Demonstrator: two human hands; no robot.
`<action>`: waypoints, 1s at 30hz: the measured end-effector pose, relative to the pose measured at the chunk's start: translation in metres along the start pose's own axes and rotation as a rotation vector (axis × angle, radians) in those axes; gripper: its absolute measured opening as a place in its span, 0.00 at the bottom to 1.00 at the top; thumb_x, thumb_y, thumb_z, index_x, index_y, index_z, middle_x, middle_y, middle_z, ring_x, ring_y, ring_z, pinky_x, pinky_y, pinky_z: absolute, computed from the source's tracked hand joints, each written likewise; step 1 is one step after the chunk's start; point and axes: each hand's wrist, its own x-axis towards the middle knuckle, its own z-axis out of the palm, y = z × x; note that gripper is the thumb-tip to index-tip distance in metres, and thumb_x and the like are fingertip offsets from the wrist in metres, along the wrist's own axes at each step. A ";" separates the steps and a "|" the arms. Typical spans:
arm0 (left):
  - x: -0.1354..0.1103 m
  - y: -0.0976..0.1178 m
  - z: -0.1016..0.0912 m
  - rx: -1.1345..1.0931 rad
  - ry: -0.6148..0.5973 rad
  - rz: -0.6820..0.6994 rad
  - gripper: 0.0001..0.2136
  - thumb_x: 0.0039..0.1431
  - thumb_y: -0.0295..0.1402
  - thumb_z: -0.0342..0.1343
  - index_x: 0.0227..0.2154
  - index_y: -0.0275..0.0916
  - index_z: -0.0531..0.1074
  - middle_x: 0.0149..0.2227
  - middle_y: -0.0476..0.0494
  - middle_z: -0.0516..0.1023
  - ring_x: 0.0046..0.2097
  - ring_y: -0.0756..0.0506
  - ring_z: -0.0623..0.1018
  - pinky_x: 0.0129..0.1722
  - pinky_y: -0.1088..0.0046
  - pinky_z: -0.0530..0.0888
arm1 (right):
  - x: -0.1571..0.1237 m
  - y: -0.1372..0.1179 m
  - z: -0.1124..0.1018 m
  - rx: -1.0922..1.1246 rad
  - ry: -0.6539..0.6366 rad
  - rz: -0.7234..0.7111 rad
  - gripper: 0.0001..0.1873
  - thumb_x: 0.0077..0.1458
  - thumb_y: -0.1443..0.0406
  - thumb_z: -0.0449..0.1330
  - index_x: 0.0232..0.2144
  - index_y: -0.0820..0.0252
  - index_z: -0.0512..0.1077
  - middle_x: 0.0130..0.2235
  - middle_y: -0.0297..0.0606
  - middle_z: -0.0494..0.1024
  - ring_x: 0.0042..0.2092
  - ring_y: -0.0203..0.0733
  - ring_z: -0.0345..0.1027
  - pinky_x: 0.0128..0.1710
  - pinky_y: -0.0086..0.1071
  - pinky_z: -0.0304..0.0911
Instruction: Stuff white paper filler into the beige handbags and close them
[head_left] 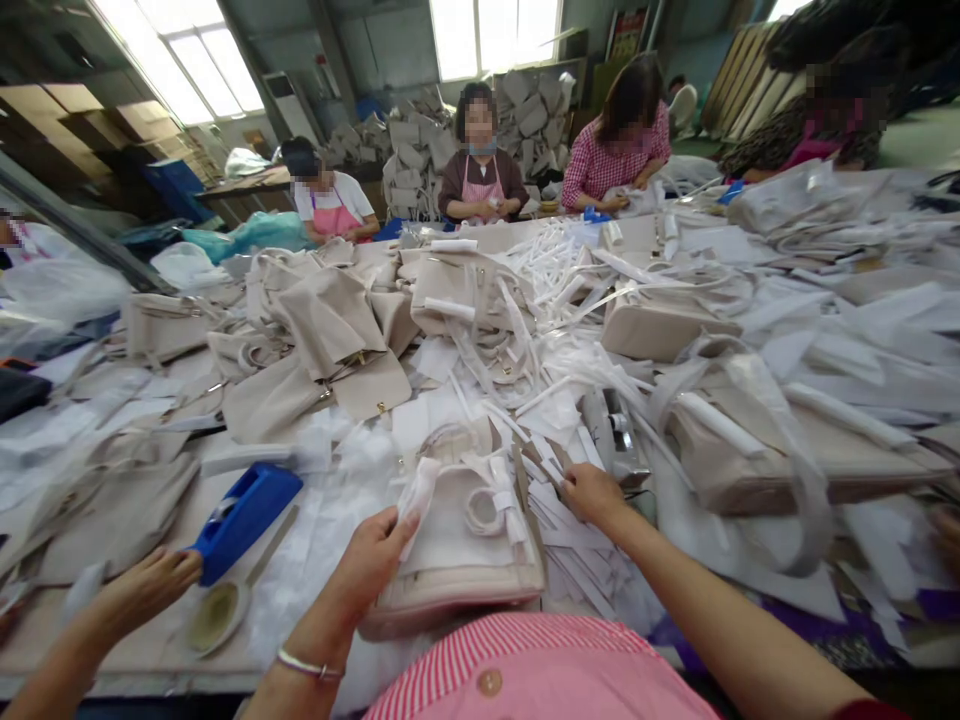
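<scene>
A beige handbag (480,585) lies in front of me, with white wrapping on its handle and a rolled strap end (484,510) on its front. My left hand (371,560) grips the white-wrapped handle (420,500) at the bag's left side, thumb and fingers closed on it. Right of the bag, my right hand (596,495) is closed in a pinch at the end of a white paper strip (553,470), over a heap of similar strips (574,560). Just beyond that hand stands a metal tape dispenser (619,440), partly covered by strips.
A co-worker's hand (154,585) at left holds a blue tape dispenser (247,520); a tape roll (217,615) lies beside it. Beige bags (330,320) and white strips (559,265) pile across the table. Several people sit opposite. A large wrapped bag (780,450) lies at right.
</scene>
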 end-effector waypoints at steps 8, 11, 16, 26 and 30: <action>-0.023 -0.004 0.002 -0.052 0.013 0.009 0.23 0.57 0.56 0.54 0.30 0.37 0.75 0.27 0.47 0.76 0.32 0.42 0.73 0.32 0.70 0.68 | 0.004 0.009 -0.011 -0.086 0.030 -0.052 0.10 0.62 0.68 0.53 0.39 0.64 0.75 0.42 0.50 0.78 0.43 0.49 0.73 0.40 0.35 0.61; -0.030 -0.005 0.005 -0.059 0.054 0.024 0.22 0.56 0.55 0.55 0.28 0.37 0.75 0.26 0.48 0.75 0.31 0.43 0.71 0.30 0.71 0.67 | 0.005 -0.007 -0.007 -0.105 0.095 -0.144 0.13 0.66 0.65 0.52 0.47 0.63 0.72 0.51 0.50 0.74 0.48 0.49 0.71 0.44 0.35 0.61; -0.034 -0.013 0.008 -0.092 0.077 0.037 0.22 0.58 0.54 0.55 0.28 0.37 0.74 0.25 0.50 0.71 0.29 0.46 0.67 0.28 0.72 0.64 | 0.022 -0.031 0.006 -0.112 0.084 -0.253 0.11 0.64 0.63 0.56 0.38 0.62 0.77 0.44 0.46 0.77 0.41 0.46 0.73 0.38 0.33 0.61; -0.029 -0.027 0.001 -0.209 0.035 0.046 0.21 0.57 0.53 0.56 0.31 0.37 0.76 0.28 0.48 0.75 0.31 0.44 0.71 0.30 0.72 0.67 | 0.022 -0.019 0.008 -0.215 0.148 -0.325 0.15 0.68 0.66 0.48 0.39 0.61 0.75 0.44 0.45 0.75 0.42 0.44 0.70 0.38 0.32 0.57; -0.026 -0.037 0.000 -0.207 0.019 0.034 0.21 0.58 0.53 0.55 0.32 0.36 0.76 0.28 0.48 0.75 0.31 0.44 0.70 0.30 0.72 0.66 | 0.008 -0.023 0.033 -0.259 0.038 -0.371 0.10 0.67 0.66 0.52 0.41 0.60 0.74 0.45 0.43 0.74 0.43 0.43 0.70 0.40 0.32 0.58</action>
